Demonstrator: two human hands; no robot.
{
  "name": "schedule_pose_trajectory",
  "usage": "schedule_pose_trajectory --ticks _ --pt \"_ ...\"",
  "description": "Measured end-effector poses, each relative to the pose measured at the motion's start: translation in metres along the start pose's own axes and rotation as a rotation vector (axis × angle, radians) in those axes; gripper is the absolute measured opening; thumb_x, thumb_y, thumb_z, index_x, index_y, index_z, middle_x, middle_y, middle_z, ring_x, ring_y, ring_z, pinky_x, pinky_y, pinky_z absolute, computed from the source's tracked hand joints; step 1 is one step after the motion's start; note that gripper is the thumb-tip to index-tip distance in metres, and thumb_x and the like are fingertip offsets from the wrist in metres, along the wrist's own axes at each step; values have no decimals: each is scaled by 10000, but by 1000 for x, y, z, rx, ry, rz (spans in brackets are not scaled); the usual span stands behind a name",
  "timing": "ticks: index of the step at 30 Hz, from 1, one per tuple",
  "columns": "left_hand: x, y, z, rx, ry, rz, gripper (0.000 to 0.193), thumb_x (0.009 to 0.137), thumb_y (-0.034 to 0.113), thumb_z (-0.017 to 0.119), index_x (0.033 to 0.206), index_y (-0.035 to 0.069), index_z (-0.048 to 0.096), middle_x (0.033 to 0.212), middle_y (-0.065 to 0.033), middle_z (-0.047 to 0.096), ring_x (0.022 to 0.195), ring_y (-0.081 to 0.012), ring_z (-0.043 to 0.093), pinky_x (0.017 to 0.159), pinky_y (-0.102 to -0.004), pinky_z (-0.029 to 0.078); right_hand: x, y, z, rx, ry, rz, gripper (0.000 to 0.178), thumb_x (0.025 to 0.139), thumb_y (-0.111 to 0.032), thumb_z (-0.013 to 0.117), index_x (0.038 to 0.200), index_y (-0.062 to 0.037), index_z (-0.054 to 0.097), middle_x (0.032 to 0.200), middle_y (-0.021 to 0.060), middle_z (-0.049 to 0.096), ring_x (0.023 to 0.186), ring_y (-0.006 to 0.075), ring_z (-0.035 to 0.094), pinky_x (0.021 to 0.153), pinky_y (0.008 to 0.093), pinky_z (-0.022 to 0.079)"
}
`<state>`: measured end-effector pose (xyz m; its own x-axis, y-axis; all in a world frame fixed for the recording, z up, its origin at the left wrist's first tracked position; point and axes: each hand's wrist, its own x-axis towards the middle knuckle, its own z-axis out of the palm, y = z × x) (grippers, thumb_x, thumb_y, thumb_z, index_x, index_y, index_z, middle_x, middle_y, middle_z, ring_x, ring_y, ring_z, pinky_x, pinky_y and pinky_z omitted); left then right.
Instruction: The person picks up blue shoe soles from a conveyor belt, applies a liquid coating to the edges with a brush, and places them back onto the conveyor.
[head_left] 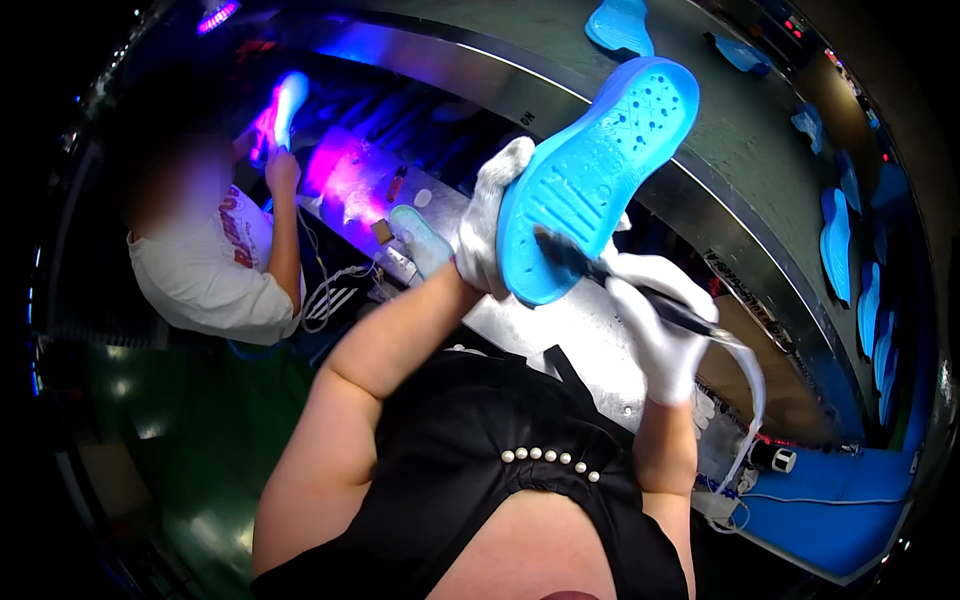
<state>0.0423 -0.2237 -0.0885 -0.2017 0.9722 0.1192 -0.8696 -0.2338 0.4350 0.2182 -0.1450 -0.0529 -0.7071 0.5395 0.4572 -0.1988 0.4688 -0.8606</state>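
Observation:
A bright blue shoe sole [610,165] is held tilted in front of me, its ribbed and dimpled face toward me. My left hand [484,225], in a white glove, grips it along the left edge near its lower end. In my right hand [660,325], also gloved, is a brush with a black handle [680,314], and a clear tube [750,385] runs from its back end. The brush's dark, blurred bristles meet the lower part of the sole's face. Wet-looking shine shows on the sole.
A metal bench [570,345] lies below my hands, with a pale sole [421,240] toward its left. Behind it curves a conveyor belt [700,110] carrying several blue soles [836,240]. At left, a co-worker [215,260] holds a sole [290,100] under purple light.

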Motion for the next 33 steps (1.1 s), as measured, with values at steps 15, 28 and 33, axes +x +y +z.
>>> schedule_pose_trajectory --ticks 15,28,33 --pt "-10 -21 6 -212 252 191 664 927 562 442 1271 -3 512 1125 -192 627 978 -309 644 876 -424 542 43 21 7 -640 -27 -651 295 792 -167 708 1042 -11 696 1022 185 697 887 326 662 865 403 500" --pt "-5 -14 -10 -153 59 189 835 902 644 408 1382 -40 392 1132 -306 588 878 -402 662 757 -491 574 -8 29 30 -599 -92 -546 459 653 -9 698 1109 -29 645 995 192 673 727 275 646 688 370 521" --pt "-6 -8 -13 -102 97 230 913 884 705 392 1351 -79 424 1116 -303 602 890 -382 658 768 -468 572 -22 19 28 -521 -179 -379 454 686 18 691 1133 -58 659 1057 170 672 826 293 631 757 363 496"
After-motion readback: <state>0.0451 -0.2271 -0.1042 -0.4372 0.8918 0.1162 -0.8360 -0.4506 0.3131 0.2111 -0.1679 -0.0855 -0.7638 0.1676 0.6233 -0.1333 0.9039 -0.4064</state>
